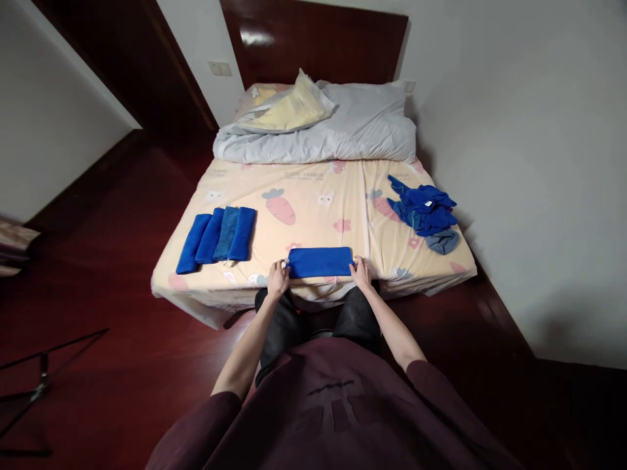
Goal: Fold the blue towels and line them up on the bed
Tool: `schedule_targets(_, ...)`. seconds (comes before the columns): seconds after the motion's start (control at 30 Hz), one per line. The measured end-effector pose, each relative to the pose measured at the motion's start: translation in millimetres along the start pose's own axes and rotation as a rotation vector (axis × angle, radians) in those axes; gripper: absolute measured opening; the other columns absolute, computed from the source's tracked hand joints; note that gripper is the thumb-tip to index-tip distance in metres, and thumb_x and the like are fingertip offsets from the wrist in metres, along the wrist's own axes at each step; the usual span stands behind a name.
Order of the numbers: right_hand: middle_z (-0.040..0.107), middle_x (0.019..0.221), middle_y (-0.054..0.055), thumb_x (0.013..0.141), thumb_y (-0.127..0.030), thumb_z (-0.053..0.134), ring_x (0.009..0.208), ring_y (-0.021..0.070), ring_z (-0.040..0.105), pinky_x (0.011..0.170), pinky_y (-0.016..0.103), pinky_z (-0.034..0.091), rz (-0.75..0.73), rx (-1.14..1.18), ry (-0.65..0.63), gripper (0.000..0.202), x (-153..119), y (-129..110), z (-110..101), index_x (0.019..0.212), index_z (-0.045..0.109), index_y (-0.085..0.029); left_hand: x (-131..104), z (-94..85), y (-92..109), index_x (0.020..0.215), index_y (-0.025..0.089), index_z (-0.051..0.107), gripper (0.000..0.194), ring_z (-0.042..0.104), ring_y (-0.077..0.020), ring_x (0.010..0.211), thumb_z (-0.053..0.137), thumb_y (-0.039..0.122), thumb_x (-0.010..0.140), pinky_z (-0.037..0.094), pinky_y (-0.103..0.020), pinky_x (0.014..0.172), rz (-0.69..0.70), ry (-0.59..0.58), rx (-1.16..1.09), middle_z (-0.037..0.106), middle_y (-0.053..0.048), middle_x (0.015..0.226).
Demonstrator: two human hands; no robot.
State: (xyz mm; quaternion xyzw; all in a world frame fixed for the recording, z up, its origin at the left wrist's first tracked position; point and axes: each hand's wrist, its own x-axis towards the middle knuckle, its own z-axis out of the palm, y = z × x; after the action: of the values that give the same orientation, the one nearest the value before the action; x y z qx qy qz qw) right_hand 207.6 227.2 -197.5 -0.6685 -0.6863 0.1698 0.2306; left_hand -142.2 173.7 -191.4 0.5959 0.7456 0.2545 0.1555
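A blue towel (pixel 320 262), folded into a long flat rectangle, lies near the front edge of the bed (pixel 313 225). Its left end is pinched by my left hand (pixel 279 277), and my right hand (pixel 361 271) grips its right end. To the left, several folded blue towels (pixel 210 240) lie side by side, one of them a duller blue. A crumpled heap of blue cloths (pixel 425 207) rests on the right side of the bed, with a grey-blue cloth (pixel 443 241) at its lower edge.
A rumpled grey quilt (pixel 367 124) and a pale yellow pillow or cloth (pixel 294 108) lie by the dark headboard (pixel 318 42). White wall (pixel 529 163) runs along the right. Black stand legs (pixel 42 378) are on the red floor (pixel 122 313) at left.
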Motion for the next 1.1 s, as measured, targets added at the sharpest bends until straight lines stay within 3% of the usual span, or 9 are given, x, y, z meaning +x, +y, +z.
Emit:
schedule_targets(0.13,0.056,0.15,0.014,0.103,-0.029,0.041,0.137,0.0273,0.054,0.115,0.044,0.042,-0.264,-0.091,0.009,0.047,-23.4,-7.3,-10.9,0.147,0.055,-0.02,-21.0,-3.2,0.5,0.151,0.017,0.047,0.051,0.038,-0.0292,0.151,0.042,0.032,0.102,0.036,-0.047,0.123,0.364,-0.059,0.111,0.042,-0.015,0.162)
schedule_targets(0.23,0.047,0.16,0.009,0.105,-0.029,0.039,0.148,0.0254,0.042,0.123,0.044,0.033,-0.437,-0.134,-0.112,0.049,-31.7,-11.0,-8.6,0.151,0.053,-0.021,-27.5,8.4,1.5,0.155,0.013,0.044,0.056,0.026,-0.0305,0.157,0.041,0.032,0.102,0.03,-0.049,0.126,0.47,-0.156,0.163,0.033,-0.015,0.168)
schedule_targets(0.37,0.039,0.166,0.008,0.102,-0.02,0.043,0.155,0.0262,0.032,0.128,0.049,0.025,-0.455,-0.194,-0.223,0.054,-29.4,-12.3,6.7,0.155,0.049,-0.02,-23.0,30.4,2.7,0.156,0.007,0.043,0.061,0.021,-0.0355,0.158,0.04,0.033,0.102,0.024,-0.053,0.128,0.405,-0.208,0.2,0.033,-0.018,0.167)
schedule_targets(0.47,0.04,0.165,0.008,0.095,-0.009,0.046,0.154,0.0258,0.035,0.127,0.051,0.024,-0.404,-0.219,-0.244,0.064,-21.3,-12.2,16.8,0.157,0.046,-0.021,-14.8,40.0,3.6,0.157,0.006,0.042,0.062,0.024,-0.0373,0.157,0.042,0.03,0.1,0.023,-0.054,0.127,0.358,-0.215,0.205,0.035,-0.019,0.166)
schedule_targets(0.57,0.046,0.162,0.01,0.091,-0.008,0.051,0.151,0.0273,0.041,0.128,0.053,0.02,-0.385,-0.229,-0.245,0.065,-11.5,-14.9,22.0,0.154,0.05,-0.021,-6.0,42.0,7.6,0.155,0.007,0.045,0.062,0.031,-0.038,0.154,0.045,0.018,0.093,0.025,-0.055,0.125,0.336,-0.232,0.23,0.041,-0.023,0.162)
schedule_targets(0.67,0.051,0.158,0.011,0.091,-0.01,0.054,0.146,0.03,0.045,0.126,0.058,0.018,-0.345,-0.239,-0.238,0.061,-3.3,-20.8,24.3,0.151,0.054,-0.022,2.8,39.5,15.5,0.151,0.008,0.051,0.06,0.04,-0.0387,0.148,0.042,0.009,0.091,0.031,-0.055,0.12,0.327,-0.239,0.278,0.048,-0.025,0.156)
schedule_targets(0.87,0.066,0.143,0.008,0.09,0.001,0.044,0.133,0.0276,0.055,0.123,0.055,0.022,-0.269,-0.223,-0.237,0.061,6.6,-24.5,17.4,0.14,0.064,-0.028,12.5,24.1,24.1,0.137,0.013,0.062,0.048,0.057,-0.0373,0.128,0.04,0.01,0.095,0.036,-0.054,0.111,0.366,-0.247,0.291,0.062,-0.026,0.138)
schedule_targets(0.97,0.071,0.132,0.009,0.088,0.003,0.045,0.128,0.0269,0.059,0.121,0.052,0.026,-0.31,-0.198,-0.274,0.06,3.2,-15.8,8.5,0.134,0.068,-0.026,6.3,14.5,13.3,0.134,0.015,0.064,0.048,0.062,-0.0346,0.118,0.041,0.008,0.093,0.038,-0.052,0.109,0.401,-0.273,0.263,0.068,-0.022,0.124)
schedule_targets(1.1,0.073,0.127,0.008,0.084,-0.001,0.054,0.124,0.0258,0.062,0.115,0.047,0.039,-0.354,-0.051,-0.282,0.054,-9.3,1.6,0.6,0.129,0.071,-0.026,-6.0,8.2,-14.9,0.128,0.018,0.068,0.048,0.061,-0.0333,0.121,0.051,0.01,0.084,0.041,-0.05,0.11,0.391,-0.293,0.105,0.071,-0.016,0.118)
